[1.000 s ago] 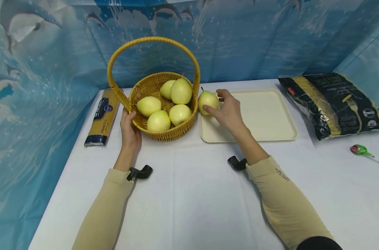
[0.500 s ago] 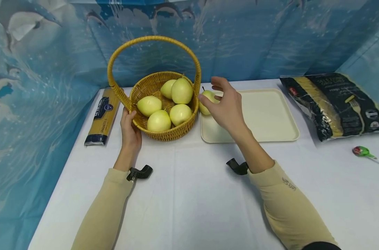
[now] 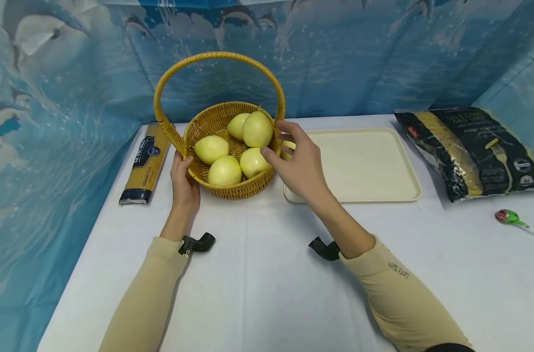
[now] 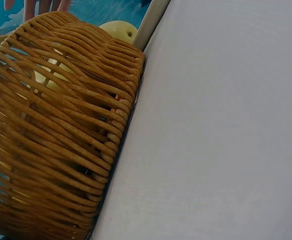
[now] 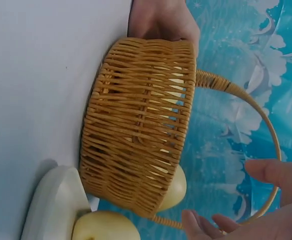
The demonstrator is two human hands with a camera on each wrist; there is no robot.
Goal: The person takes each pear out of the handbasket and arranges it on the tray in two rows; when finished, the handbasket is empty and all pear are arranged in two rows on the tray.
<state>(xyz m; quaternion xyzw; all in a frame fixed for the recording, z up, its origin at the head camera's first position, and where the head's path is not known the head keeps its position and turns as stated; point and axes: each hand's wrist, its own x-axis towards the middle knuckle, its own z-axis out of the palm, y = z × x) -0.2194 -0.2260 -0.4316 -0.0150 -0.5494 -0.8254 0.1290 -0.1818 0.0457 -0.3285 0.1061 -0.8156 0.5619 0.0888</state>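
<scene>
A woven wicker basket (image 3: 236, 192) with a tall hooped handle stands at centre left, holding several yellow-green pears (image 3: 224, 171). My left hand (image 3: 184, 183) grips its left side, thumb at the rim. Over the right rim reaches my right hand (image 3: 300, 164), thumb and fingers spread, nothing between them. Its thumb tip overlaps a front pear (image 3: 252, 161), and its fingertips are beside the handle's right foot. Mostly hidden behind this hand, one pear (image 3: 288, 149) lies on the left end of a cream tray (image 3: 359, 166). The right wrist view shows that pear (image 5: 106, 227) beside the basket wall.
A spaghetti packet (image 3: 145, 164) lies left of the basket. A large black and gold pasta bag (image 3: 474, 149) rests right of the tray, with a green-wrapped lollipop (image 3: 508, 216) in front of it. Behind the white-covered table (image 3: 267, 274) hangs a blue dolphin-print sheet (image 3: 337, 63).
My right hand has come away from the pear on the tray, lifted, and moved left to the basket's right rim. The left hand has stayed on the basket.
</scene>
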